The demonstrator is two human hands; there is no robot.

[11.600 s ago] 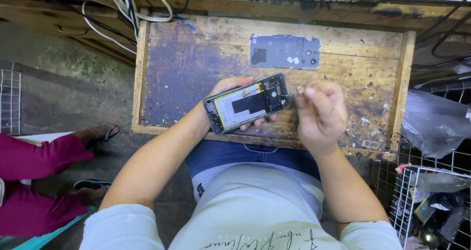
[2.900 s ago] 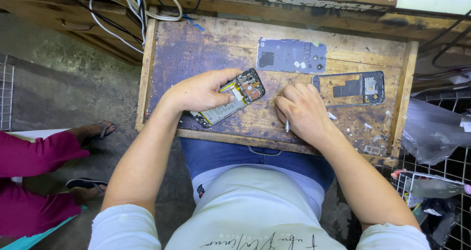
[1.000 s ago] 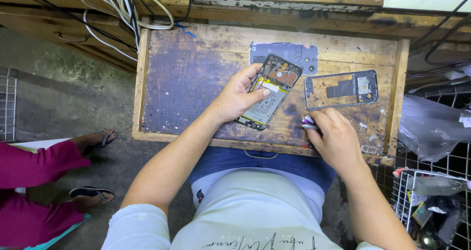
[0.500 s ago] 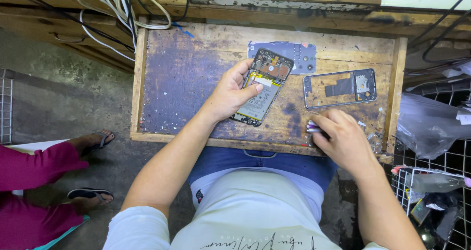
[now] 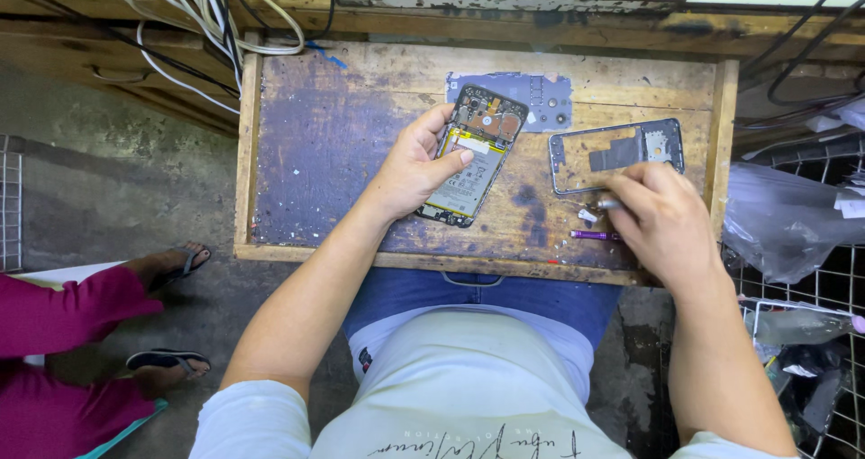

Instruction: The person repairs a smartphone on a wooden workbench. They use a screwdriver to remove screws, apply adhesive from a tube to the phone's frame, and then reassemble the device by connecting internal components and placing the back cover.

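My left hand (image 5: pixel 410 166) holds an opened phone (image 5: pixel 473 162) by its left edge, tilted above the wooden table (image 5: pixel 315 144), with the battery and circuit board facing up. My right hand (image 5: pixel 662 229) rests at the table's right front, fingers closed on a small silver tool (image 5: pixel 609 204) whose tip points left. A purple screwdriver (image 5: pixel 593 236) lies on the wood just below it. A dark inner phone frame (image 5: pixel 617 153) lies flat just above my right hand. A grey-blue back cover (image 5: pixel 545 99) lies behind the phone.
The table has raised wooden rims (image 5: pixel 246 144) on its sides. White and black cables (image 5: pixel 203 13) hang at the back left. A wire basket (image 5: pixel 811 333) with plastic bags stands on the right. Another person's sandalled feet (image 5: pixel 167 265) and magenta-clad leg are at the left.
My right hand has moved up and left toward the inner frame. The purple screwdriver now lies on the table and a silver tool is in my fingers. The phone shifted slightly.
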